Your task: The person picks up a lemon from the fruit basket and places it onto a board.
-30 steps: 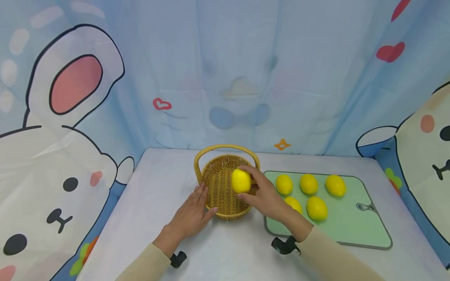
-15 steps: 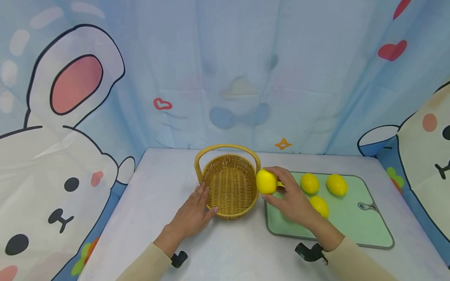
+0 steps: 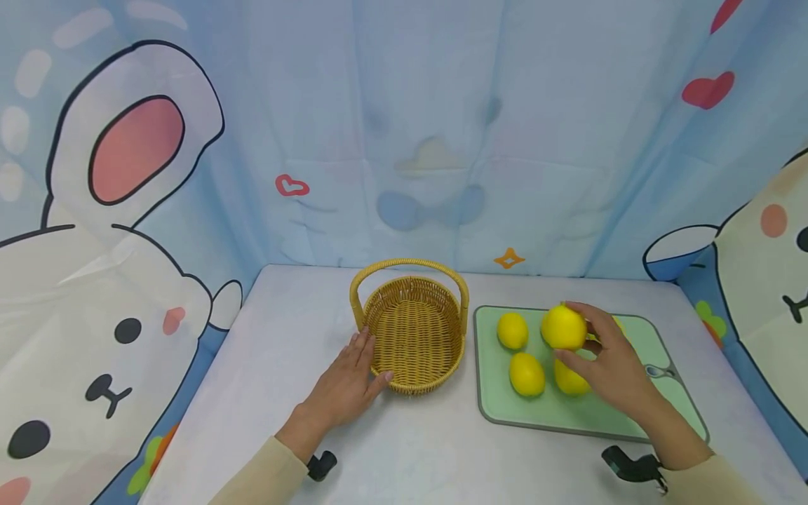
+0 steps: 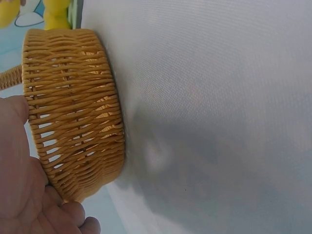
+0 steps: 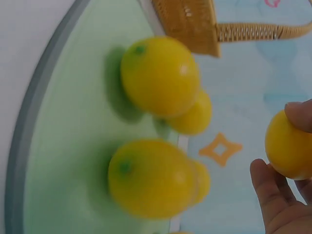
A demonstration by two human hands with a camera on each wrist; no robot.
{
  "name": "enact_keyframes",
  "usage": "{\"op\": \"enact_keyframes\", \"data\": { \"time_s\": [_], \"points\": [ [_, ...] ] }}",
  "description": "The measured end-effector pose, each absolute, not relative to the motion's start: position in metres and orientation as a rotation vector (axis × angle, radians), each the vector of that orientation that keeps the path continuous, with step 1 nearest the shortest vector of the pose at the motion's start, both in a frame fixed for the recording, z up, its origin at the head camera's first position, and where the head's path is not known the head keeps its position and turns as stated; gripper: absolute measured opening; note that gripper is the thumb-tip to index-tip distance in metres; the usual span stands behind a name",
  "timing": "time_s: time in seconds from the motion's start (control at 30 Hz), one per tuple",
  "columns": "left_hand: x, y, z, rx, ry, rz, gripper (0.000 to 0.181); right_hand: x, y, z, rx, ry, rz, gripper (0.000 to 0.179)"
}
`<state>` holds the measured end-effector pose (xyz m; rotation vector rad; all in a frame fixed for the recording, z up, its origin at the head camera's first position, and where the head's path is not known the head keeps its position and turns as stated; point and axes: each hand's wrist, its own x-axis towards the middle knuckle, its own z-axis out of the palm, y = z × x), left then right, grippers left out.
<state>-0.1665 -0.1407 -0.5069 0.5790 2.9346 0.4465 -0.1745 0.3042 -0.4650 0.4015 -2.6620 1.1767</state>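
A yellow lemon (image 3: pixel 564 327) is held between the thumb and fingers of my right hand (image 3: pixel 609 358), above the pale green cutting board (image 3: pixel 625 417). The same lemon shows at the right edge of the right wrist view. Several more lemons lie on the board, among them a front-left lemon (image 3: pixel 527 374) and a back-left lemon (image 3: pixel 513 331). One behind my right hand is mostly hidden. My left hand (image 3: pixel 344 382) rests with extended fingers against the left side of the wicker basket (image 3: pixel 413 330), thumb at its front rim. Close up, the basket's woven wall (image 4: pixel 75 107) fills the left wrist view's left side.
The basket's arched handle (image 3: pixel 409 263) rises over its back. At the board's right is a grey hanging hole (image 3: pixel 658 371). Behind the white table (image 3: pixel 429 449) hangs a blue curtain (image 3: pixel 429 105) with cartoon prints.
My right hand has carried the lemon rightward, from over the basket to above the board's middle. The left hand and the basket have stayed in place.
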Motion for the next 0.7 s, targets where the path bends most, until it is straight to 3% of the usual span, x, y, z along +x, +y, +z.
{"op": "enact_keyframes", "data": {
  "time_s": [0.7],
  "points": [
    [-0.166, -0.14, -0.507, 0.577, 2.926, 0.445, 0.088, -0.164, 0.387, -0.493, 0.083, -2.888, 1.048, 0.084]
  ]
}}
